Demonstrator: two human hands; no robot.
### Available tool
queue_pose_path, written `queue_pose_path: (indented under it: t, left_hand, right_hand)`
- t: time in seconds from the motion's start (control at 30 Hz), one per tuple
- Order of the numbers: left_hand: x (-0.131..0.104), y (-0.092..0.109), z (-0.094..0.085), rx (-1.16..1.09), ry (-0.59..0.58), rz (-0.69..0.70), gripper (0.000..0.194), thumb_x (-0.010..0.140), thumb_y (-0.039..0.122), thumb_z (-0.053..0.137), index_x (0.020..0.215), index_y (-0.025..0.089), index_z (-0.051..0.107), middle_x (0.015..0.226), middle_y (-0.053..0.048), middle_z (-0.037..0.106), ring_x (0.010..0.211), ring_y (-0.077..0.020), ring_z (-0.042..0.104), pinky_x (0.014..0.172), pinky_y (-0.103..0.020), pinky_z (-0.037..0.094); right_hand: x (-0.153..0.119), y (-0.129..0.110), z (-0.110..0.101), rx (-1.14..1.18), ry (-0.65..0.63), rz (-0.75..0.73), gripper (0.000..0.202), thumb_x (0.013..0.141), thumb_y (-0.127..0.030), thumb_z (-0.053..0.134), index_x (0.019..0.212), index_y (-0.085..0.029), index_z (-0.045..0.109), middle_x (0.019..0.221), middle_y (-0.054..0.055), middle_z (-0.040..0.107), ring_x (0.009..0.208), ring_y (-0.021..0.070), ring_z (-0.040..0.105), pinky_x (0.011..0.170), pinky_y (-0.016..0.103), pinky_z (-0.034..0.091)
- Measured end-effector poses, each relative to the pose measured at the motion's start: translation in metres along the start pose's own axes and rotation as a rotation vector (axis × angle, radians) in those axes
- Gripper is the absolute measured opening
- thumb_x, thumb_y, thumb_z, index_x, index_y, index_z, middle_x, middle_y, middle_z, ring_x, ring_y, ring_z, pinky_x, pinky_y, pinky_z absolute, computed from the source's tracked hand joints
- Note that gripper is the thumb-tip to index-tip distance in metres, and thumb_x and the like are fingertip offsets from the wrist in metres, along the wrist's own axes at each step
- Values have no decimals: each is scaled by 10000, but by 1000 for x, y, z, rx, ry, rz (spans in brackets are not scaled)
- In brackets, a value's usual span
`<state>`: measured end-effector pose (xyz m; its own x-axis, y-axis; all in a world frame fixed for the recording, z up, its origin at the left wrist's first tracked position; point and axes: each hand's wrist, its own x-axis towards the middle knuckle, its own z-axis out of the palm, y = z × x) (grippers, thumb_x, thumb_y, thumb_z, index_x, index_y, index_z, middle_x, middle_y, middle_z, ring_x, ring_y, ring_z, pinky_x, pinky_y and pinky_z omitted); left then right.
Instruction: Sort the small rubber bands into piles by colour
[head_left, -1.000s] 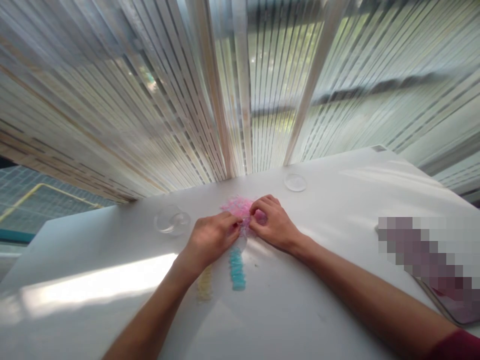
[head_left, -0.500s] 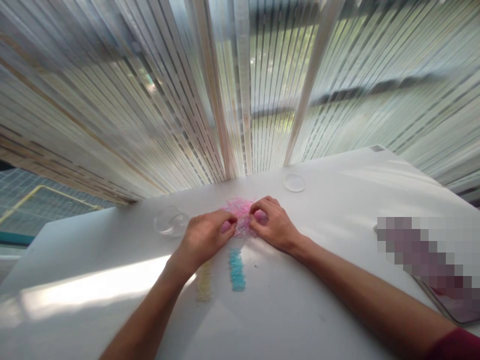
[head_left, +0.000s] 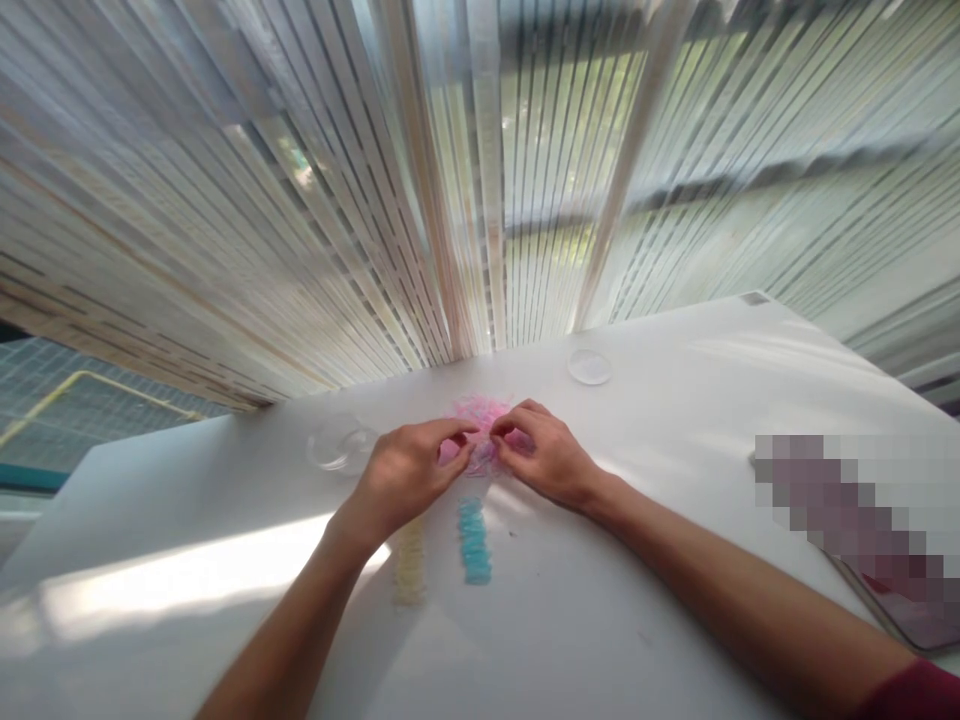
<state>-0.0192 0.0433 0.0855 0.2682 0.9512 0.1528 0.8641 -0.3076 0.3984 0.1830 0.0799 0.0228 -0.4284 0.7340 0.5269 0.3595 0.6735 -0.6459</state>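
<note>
A loose heap of small pink and pale pieces [head_left: 480, 408] lies on the white table, between and behind my hands. My left hand [head_left: 409, 462] is at the heap's left side, thumb and forefinger apart with nothing visible between them. From the right, my right hand [head_left: 546, 452] reaches over the heap with thumb and forefinger pinched together; whatever is in the pinch is too small to make out. Nearer to me, a row of blue pieces [head_left: 474, 542] is lined up closely. Beside it on the left runs a row of pale yellow pieces [head_left: 410, 565], its far end by my left wrist.
A clear round dish [head_left: 330, 445] sits left of my left hand, partly behind it. Another clear disc, perhaps a lid [head_left: 589, 367], lies toward the back. A phone-like object [head_left: 911, 620], partly pixelated, rests at the right. Striped blinds [head_left: 337, 200] hang along the table's far edge.
My left thumb and forefinger have parted from a near pinch. The right hand's fingertips have shifted slightly left and come together. Both rows look the same.
</note>
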Motion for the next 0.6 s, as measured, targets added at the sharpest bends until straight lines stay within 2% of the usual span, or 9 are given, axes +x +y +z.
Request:
queue_pose_path:
  t: [0.23,0.4,0.5,0.6]
  left_hand:
    - [1,2,3,12,-7,26,184,894,327,614,983,269,764,937,21,787,807,-153,715,730,-232,521]
    - [-2,-2,-3,5,21,29,196,897,331,605,998,270,762,956,20,782,763,-137,692,722,-226,518]
    - [-14,-6,-15,-3,62,39,196,904,342,608,996,262,762,943,8,778,691,-123,654,706,-228,512]
    - [-43,-9,-31,41,63,21,201,923,361,590,987,272,757,938,8,771,653,-119,628,659,-233,506]
  right_hand:
    - [0,-1,-1,14,-18,-36,81,869,-140,601,897,-208,634,835,34,680,835,191,592,808,340,506]
    - [0,0,-1,18,14,-28,80,883,-152,590,899,-216,636,835,33,678,842,191,596,799,336,514]
    - [1,0,-2,30,30,14,73,881,-163,588,890,-216,638,834,34,675,840,190,604,788,335,522]
    - [1,-1,-2,30,33,62,75,873,-166,591,885,-220,641,837,33,671,840,190,615,784,334,529]
